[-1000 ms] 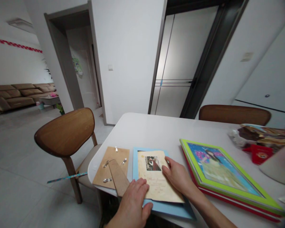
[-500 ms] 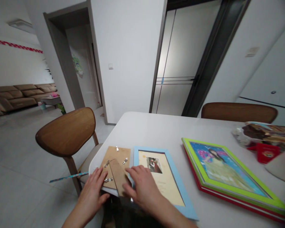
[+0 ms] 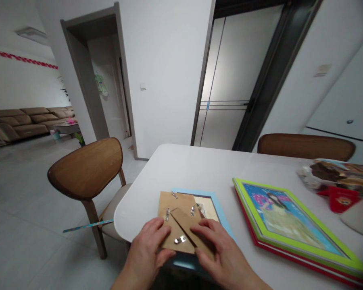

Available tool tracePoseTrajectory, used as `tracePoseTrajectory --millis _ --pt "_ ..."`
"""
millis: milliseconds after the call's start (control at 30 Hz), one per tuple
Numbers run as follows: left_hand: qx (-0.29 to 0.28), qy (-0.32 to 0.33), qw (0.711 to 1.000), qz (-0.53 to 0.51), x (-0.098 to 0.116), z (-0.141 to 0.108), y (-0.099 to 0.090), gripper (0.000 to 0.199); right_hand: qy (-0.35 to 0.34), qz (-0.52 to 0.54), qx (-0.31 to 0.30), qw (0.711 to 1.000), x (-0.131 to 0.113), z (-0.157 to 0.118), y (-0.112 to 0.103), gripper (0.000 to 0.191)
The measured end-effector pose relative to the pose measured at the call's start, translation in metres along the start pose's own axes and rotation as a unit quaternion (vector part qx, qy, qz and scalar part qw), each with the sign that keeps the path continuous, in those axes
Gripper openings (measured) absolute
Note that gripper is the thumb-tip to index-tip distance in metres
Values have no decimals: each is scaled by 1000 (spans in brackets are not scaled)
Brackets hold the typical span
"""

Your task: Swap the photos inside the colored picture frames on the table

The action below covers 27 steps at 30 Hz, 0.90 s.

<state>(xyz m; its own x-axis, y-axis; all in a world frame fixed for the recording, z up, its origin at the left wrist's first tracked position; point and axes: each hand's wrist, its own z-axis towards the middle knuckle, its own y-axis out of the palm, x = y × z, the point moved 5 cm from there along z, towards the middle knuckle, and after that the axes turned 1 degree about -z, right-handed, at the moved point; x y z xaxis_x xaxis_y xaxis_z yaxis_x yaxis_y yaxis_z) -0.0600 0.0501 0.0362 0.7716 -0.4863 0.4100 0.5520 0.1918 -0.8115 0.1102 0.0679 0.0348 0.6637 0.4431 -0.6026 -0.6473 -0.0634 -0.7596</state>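
White counter fills the lower middle of the frame. Lime-green picture frame at lower right, on a red one. Light-blue frame, bottom centre, partly under the brown backing board. My left grip closed on the board's lower-left edge; my right grip closed on its lower-right side, fingers over the strut. Small metal clips face up on the board.
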Motion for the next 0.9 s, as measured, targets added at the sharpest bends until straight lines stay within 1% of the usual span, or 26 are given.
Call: tracePoseTrajectory --millis 67,133,200,267,333,433,533,567,667,700,800,900 --pt "-43 0 999 -20 19 10 16 36 29 -16 -2 999 23 -13 -11 35" --pt "-79 -9 996 -30 30 17 32 35 43 -34 2 998 40 -22 -18 35" --pt "-103 -18 994 -33 34 22 43 34 45 -52 9 998 51 -26 -21 35" --pt "-122 -23 992 -30 34 24 50 30 38 -71 19 997 58 -27 -20 36" --pt "-140 -28 990 -22 33 25 53 26 26 -92 27 995 61 -28 -18 36" --pt "-163 -42 986 -15 33 23 54 21 4 -119 28 992 63 -29 -13 34" --pt "-166 -52 985 -21 34 20 53 21 -7 -139 24 990 66 -22 -13 29" --pt "-166 -47 985 -28 35 19 53 25 -7 -149 27 988 67 -17 -14 30" --pt "-177 -20 983 -50 37 14 59 45 5 -205 42 978 70 3 -18 34" --pt "-180 -18 982 -53 36 13 61 48 13 -227 45 973 70 9 -19 34" --pt "-181 -33 982 -49 34 12 64 38 39 -270 39 961 72 21 -19 28" --pt "-181 -42 981 -48 34 13 64 35 39 -263 29 963 74 21 -19 26"
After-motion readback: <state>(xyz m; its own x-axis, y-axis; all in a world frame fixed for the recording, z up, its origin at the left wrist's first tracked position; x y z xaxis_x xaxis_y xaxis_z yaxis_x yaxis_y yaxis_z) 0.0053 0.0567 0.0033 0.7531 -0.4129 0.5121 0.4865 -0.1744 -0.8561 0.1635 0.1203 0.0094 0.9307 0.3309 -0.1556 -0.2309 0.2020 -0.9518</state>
